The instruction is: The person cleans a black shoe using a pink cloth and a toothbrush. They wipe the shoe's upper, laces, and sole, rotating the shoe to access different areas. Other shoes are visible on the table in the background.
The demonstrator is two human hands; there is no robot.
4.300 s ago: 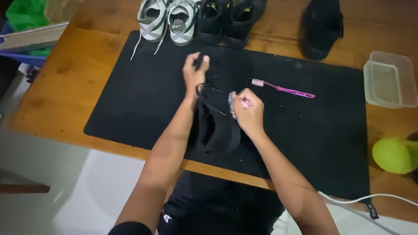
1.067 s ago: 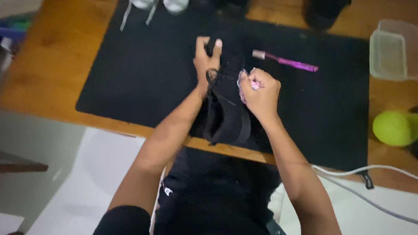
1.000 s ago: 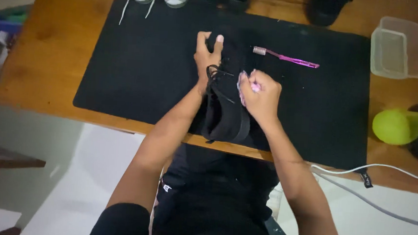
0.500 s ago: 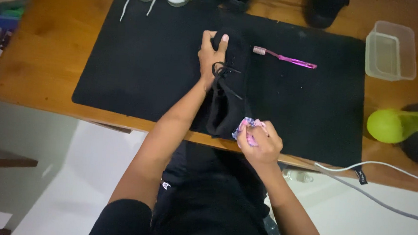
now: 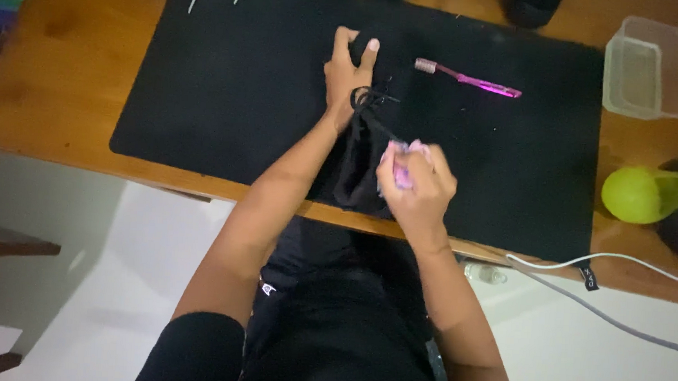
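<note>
- Wooden table (image 5: 71,80), black mat (image 5: 227,89) on top; pale floor below.
- Black shoe (image 5: 360,164) on mat near the front edge.
- My left hand (image 5: 347,77) clamps its toe end.
- My right hand (image 5: 416,189) clenched on pink cloth (image 5: 400,164), pressed against the shoe's side.
- Pink toothbrush (image 5: 467,78) at 1 o'clock from shoe, apart.
- Clear tub (image 5: 646,70) at 2 o'clock; green bottle (image 5: 641,195) at 3; white cable (image 5: 625,263) along the table edge.
</note>
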